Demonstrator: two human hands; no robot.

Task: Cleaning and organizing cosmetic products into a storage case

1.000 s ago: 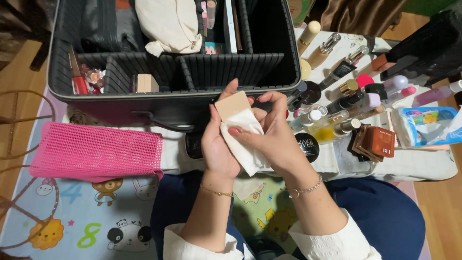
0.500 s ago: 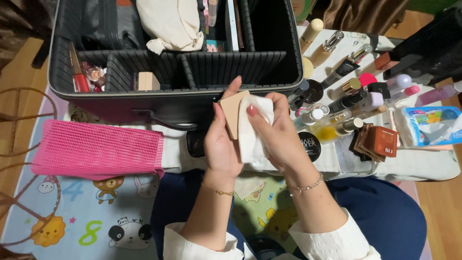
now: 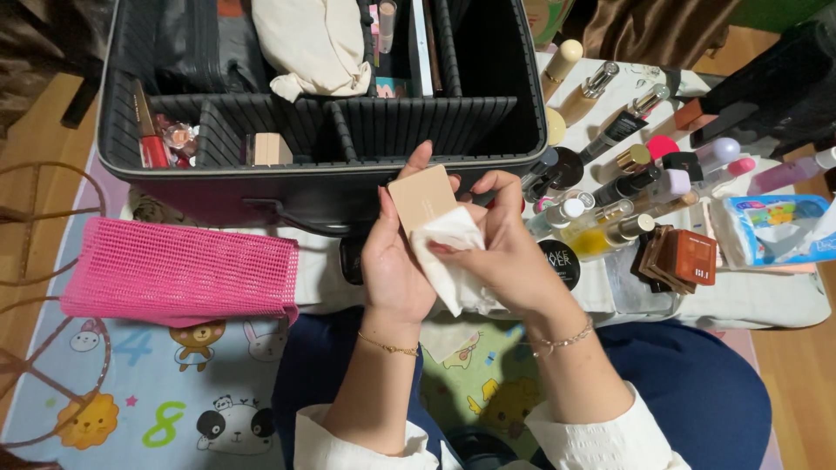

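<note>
1 compact (image 3: 421, 197), 1 wipe (image 3: 453, 261), 2 hands (image 3: 396, 270)

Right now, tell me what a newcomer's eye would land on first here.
At centre, the left hand holds a beige compact while the right hand presses a white wipe on it. Behind them an open black case stands; a pink mesh bag lies left, and cosmetic bottles crowd the right.

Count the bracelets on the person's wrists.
2: one thin gold bracelet on the left wrist, below the left hand, and one chain bracelet on the right wrist. The sleeves may hide more.
</note>
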